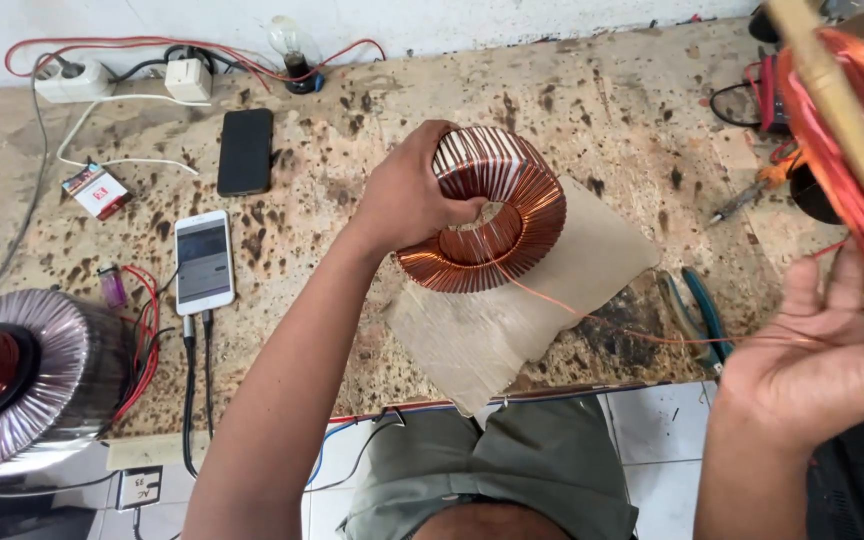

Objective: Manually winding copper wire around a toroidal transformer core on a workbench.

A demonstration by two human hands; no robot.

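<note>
My left hand [407,200] grips a copper-wound ring coil [497,205], fingers hooked into its centre hole, holding it tilted on a piece of cardboard [512,310]. A thin copper wire [602,320] runs from the coil toward my right hand [822,350] at the right edge. My right hand holds a wooden stick [852,120] wrapped with orange-red wire [842,170], raised above the bench.
The stained workbench [592,110] carries a black phone [245,150], a white phone [202,262] on a cable, a small box [97,190], a power strip [72,80], a light bulb [292,45], pliers [697,310], a screwdriver [752,195]. A large wound ring coil [27,375] sits front left.
</note>
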